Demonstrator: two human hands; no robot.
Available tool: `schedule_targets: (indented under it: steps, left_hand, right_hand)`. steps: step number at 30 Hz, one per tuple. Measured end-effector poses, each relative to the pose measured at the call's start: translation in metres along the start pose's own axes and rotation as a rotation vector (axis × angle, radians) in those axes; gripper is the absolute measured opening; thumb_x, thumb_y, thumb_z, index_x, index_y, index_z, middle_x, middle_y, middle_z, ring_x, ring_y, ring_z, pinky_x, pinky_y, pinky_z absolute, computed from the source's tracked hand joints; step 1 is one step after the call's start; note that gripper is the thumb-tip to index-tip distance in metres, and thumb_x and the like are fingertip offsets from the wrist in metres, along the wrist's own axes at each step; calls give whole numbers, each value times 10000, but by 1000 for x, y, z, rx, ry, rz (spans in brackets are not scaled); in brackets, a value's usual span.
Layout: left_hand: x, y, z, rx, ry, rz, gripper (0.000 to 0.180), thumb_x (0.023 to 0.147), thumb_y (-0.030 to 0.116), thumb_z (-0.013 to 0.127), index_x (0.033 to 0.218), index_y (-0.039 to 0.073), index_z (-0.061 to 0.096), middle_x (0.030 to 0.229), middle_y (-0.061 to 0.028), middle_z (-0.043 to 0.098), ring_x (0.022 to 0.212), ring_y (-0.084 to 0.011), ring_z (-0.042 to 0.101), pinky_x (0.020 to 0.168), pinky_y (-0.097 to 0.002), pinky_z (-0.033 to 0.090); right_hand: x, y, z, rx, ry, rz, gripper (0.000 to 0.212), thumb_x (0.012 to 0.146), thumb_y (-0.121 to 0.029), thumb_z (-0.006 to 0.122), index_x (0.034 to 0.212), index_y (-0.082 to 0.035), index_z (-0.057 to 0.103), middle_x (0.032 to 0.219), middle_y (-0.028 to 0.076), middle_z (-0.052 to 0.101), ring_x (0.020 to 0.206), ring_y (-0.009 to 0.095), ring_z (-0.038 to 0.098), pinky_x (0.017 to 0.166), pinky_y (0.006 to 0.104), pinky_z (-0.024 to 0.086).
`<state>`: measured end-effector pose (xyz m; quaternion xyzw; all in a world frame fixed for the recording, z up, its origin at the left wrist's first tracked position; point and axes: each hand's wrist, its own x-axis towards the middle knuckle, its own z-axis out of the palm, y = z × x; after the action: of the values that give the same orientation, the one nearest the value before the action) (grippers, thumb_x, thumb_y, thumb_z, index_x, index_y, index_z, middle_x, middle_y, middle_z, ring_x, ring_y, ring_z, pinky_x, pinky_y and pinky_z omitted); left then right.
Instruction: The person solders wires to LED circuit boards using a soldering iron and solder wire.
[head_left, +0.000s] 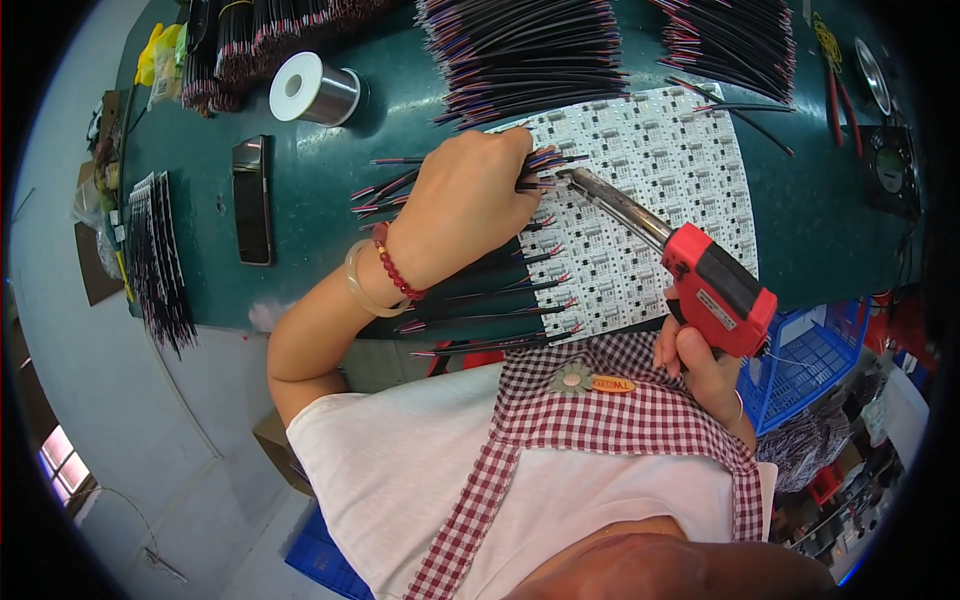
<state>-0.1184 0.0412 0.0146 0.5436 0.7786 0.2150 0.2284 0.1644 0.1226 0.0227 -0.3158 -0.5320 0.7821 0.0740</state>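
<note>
My left hand [468, 190], a bead bracelet and a bangle on its wrist, is closed around a small bunch of black cables [400, 183] with stripped, coloured wire ends. These ends point right, over a white panel of small circuit boards [690, 160]. My right hand [700, 365] grips a red and black soldering gun [715, 290] by its handle. Its metal tip reaches up and left, close beside the wire ends at my left fingers; whether they touch I cannot tell. Below my left hand, several black cables [480, 298] lie with their ends on the panel's left edge.
Big stacks of black cables [530, 60] lie at the table's far side. A solder spool [318, 92] and a phone [252, 200] are on the left, with cabled strips [158, 260] hanging over the edge. Red-handled pliers [838, 100] lie far right, above a blue basket [810, 365].
</note>
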Motion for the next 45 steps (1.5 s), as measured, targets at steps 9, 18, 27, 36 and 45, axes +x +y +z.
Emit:
schedule_targets:
  steps: [9,18,27,36,45]
  left_hand:
    - [0,0,0,16,2,-2,148,727,75,635,751,-39,542,660,-217,583,632,-392,569,565,-420,445]
    - [0,1,0,29,-1,-10,125,727,70,628,765,-28,560,672,-208,594,638,-383,580,572,-414,453]
    - [1,0,-2,40,-37,3,101,710,57,625,765,-2,563,649,-185,591,631,-372,583,572,-405,452]
    - [1,3,-1,100,-36,24,124,716,80,642,781,0,573,653,-192,591,643,-375,588,583,-424,462]
    - [-1,8,1,159,-29,28,165,712,92,660,803,-6,565,674,-192,604,661,-382,595,593,-439,470]
  right_hand:
    - [0,4,1,-4,-14,-19,384,923,-123,514,1256,48,428,686,55,546,556,75,489,532,216,417]
    - [-4,7,-5,22,-4,-48,433,919,-168,523,1282,45,416,686,64,548,568,88,508,525,212,408]
    - [-4,6,0,-19,56,12,412,906,-272,570,1155,35,452,640,69,517,511,109,481,502,227,420]
    - [-4,4,-1,-19,-4,21,241,914,-110,514,1099,41,486,706,61,556,571,76,510,538,225,441]
    - [-8,10,-5,-11,-15,-28,388,912,-113,516,1250,57,431,692,59,554,553,73,501,527,219,432]
